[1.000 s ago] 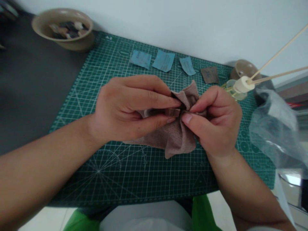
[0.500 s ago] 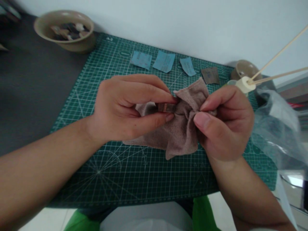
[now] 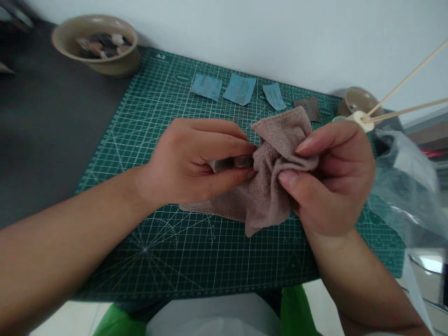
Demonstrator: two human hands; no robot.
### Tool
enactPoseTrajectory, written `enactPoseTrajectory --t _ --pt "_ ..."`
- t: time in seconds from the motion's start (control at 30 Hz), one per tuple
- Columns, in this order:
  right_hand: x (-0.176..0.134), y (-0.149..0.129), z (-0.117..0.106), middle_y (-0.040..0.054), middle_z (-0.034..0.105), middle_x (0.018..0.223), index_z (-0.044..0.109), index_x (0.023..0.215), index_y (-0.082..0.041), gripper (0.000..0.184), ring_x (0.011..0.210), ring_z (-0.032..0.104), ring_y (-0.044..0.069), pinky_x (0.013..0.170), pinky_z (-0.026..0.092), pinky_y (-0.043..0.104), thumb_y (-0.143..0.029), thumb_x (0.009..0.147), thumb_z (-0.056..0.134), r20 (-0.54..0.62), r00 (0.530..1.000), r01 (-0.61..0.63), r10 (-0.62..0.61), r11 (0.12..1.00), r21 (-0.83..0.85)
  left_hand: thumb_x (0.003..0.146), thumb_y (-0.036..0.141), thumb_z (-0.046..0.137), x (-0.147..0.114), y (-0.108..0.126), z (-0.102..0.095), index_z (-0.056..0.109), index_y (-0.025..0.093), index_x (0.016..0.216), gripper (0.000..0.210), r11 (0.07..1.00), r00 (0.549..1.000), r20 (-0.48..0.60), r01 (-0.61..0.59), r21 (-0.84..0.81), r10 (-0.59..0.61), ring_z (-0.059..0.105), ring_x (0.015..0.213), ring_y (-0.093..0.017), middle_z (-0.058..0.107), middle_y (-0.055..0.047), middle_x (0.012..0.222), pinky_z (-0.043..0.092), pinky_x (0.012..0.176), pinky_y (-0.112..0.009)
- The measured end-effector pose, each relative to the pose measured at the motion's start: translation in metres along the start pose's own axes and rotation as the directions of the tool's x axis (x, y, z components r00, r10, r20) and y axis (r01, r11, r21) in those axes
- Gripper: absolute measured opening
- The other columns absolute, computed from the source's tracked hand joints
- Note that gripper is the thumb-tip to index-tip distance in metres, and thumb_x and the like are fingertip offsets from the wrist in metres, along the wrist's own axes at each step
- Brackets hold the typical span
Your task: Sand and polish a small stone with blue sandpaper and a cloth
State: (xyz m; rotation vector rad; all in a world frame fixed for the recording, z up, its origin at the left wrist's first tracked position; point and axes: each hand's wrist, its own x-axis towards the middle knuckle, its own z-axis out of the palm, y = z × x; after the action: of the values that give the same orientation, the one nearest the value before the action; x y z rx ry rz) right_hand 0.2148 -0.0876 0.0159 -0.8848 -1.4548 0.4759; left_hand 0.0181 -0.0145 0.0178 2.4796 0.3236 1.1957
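Observation:
Between the thumb and fingers of my left hand (image 3: 199, 158) is a small dark brown, smooth piece (image 3: 242, 162); its kind is not clear, and its right end is hidden in cloth. A brownish-pink cloth (image 3: 268, 186) is bunched up around that end. My right hand (image 3: 332, 175) pinches the cloth's gathered folds between thumb and index finger. Part of the cloth hangs down behind and below my left hand, over the green cutting mat (image 3: 168, 266).
Blue sandpaper pieces (image 3: 240, 88) and a grey-brown one (image 3: 308, 108) lie along the mat's back edge. A bowl of small pieces (image 3: 121, 65) stands back left. At right are a smaller bowl (image 3: 357, 100), a white block with sticks (image 3: 360, 120) and a clear plastic bag (image 3: 402, 186).
My left hand has shifted slightly right and turned the brown piece. My right hand has moved a little right, and its thumb and finger are farther apart on the cloth.

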Motion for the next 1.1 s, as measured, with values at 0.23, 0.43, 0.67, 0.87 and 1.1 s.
enactPoseTrajectory --t 0.23,0.43,0.67,0.87,1.1 --pt "-0.003 -0.007 0.002 -0.0003 0.073 0.095 0.065 0.105 -0.03 0.027 0.083 0.07 0.021 0.07 0.061 0.036 -0.022 0.083 0.08 0.154 0.978 0.187 -0.142 0.925 -0.332 0.097 0.019 0.058 -0.003 0.001 0.003 0.062 0.017 0.068 0.029 0.963 0.984 0.151 -0.126 0.24 0.091 0.052 0.053 -0.013 0.057 -0.001 0.061 0.035 0.051 -0.028" --pt "-0.003 0.001 0.004 -0.0007 0.072 0.097 0.059 0.109 -0.027 0.033 0.087 0.071 0.02 0.075 0.061 0.035 -0.025 0.085 0.081 0.274 0.958 0.2 -0.086 0.885 -0.42 0.089 0.016 0.058 -0.006 0.001 0.007 0.04 0.023 0.057 0.038 0.93 0.988 0.125 -0.127 0.345 0.088 0.036 0.046 -0.013 0.041 0.003 0.052 0.023 0.048 -0.033" --pt "0.001 0.001 0.002 -0.0032 0.069 0.08 0.062 0.088 -0.023 0.019 0.074 0.067 0.016 0.066 0.056 0.031 -0.013 0.083 0.077 0.299 0.953 0.187 -0.054 0.88 -0.437 0.091 0.015 0.054 -0.009 0.001 0.008 0.044 0.022 0.061 0.032 0.923 0.983 0.182 -0.05 0.381 -0.022 0.043 0.048 -0.013 0.048 0.001 0.054 0.026 0.05 -0.033" --pt "0.004 -0.001 -0.002 -0.0045 0.069 0.075 0.065 0.085 -0.023 0.016 0.065 0.063 0.013 0.058 0.051 0.029 -0.014 0.083 0.078 0.213 0.977 0.058 0.017 0.937 -0.343 0.092 0.011 0.056 -0.003 0.008 0.005 0.054 0.02 0.065 0.029 0.971 0.986 0.152 0.034 0.236 -0.071 0.046 0.049 -0.011 0.051 0.002 0.056 0.031 0.049 -0.029" --pt "0.004 0.002 -0.002 -0.0048 0.071 0.081 0.065 0.089 -0.023 0.015 0.07 0.065 0.014 0.064 0.054 0.03 -0.022 0.086 0.08 0.225 0.974 0.046 0.014 0.966 -0.256 0.089 0.011 0.056 0.0 0.009 0.004 0.046 0.018 0.056 0.035 0.983 0.986 0.134 0.073 0.167 -0.096 0.037 0.046 -0.006 0.039 0.005 0.053 0.025 0.046 -0.025"
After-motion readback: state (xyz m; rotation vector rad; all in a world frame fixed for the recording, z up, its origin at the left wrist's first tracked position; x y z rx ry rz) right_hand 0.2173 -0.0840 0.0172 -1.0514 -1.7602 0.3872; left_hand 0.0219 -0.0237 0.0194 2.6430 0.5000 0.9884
